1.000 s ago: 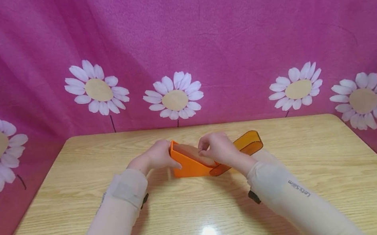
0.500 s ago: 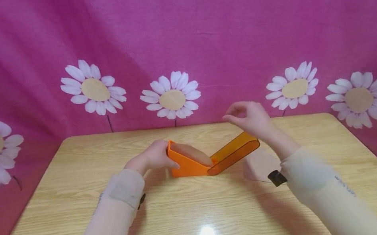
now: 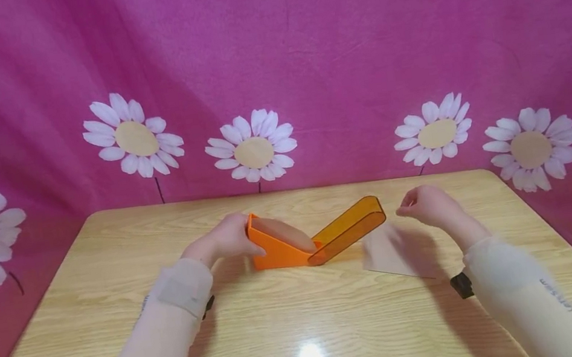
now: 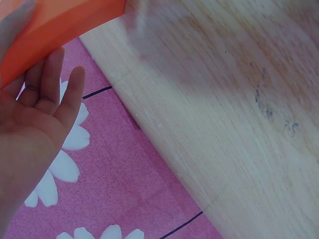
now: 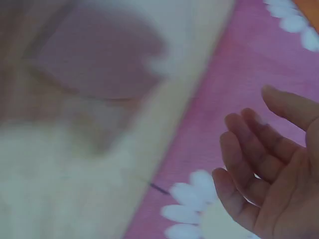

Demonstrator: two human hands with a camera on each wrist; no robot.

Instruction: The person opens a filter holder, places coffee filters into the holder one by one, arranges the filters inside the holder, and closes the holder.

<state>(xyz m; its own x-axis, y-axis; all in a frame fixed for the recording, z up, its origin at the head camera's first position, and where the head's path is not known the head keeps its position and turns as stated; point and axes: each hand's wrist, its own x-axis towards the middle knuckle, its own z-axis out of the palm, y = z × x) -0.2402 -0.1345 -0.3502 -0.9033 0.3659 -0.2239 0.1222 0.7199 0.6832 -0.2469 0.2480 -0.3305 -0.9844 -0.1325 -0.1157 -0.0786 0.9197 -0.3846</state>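
Observation:
My left hand (image 3: 225, 236) grips the tall left end of an orange case (image 3: 280, 251), thumb on the near side. In the left wrist view the thumb and several fingers of the left hand (image 4: 37, 109) lie against the orange wall. Inside the case stands a brown, round-edged stack (image 3: 285, 232) resembling paper coffee filters. The case's see-through amber lid (image 3: 350, 227) is swung up to the right. Beyond the lid my right hand (image 3: 433, 206) hovers, holding nothing; in the right wrist view the right hand's (image 5: 269, 169) fingers are loosely curled, thumb apart.
A flat, pale brownish paper piece (image 3: 387, 259) lies on the wooden table (image 3: 264, 334), right of the case and partly behind the lid. A magenta curtain (image 3: 332, 74) with printed daisies hangs along the table's back and sides.
My right hand has risen out of the case, swung right past the lid and come down again, uncovering the paper piece on the table. The left hand keeps its grip.

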